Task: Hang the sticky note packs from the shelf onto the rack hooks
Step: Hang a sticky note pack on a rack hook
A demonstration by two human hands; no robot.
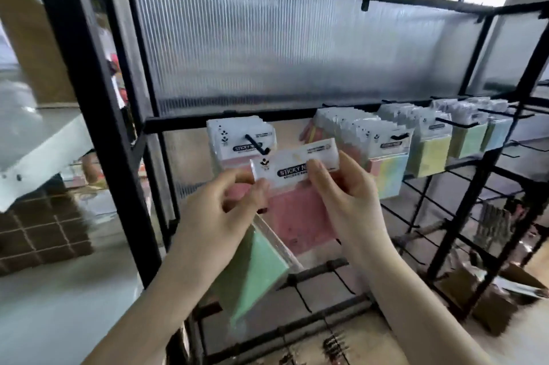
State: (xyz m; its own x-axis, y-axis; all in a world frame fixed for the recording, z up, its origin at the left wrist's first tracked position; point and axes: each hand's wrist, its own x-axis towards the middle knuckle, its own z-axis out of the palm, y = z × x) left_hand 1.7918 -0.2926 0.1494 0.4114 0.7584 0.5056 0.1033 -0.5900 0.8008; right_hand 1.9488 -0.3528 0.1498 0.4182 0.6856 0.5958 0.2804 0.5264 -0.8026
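A pink sticky note pack (297,216) with a white "STICKY NOTE" header is held up in front of the rack. My right hand (344,201) pinches the header's right side. My left hand (228,210) pinches its left edge and also holds a green pack (252,272) lower down against the palm. The header's top sits just right of and below the tip of a black hook (257,146). That hook carries several pink packs (234,139) behind.
More hooks to the right carry rows of packs: rainbow (383,162), yellow (427,153), green and blue. The black rack frame (98,127) has a ribbed plastic back panel. Bare black hooks (416,210) stick out below right. Cardboard boxes (490,305) lie on the floor.
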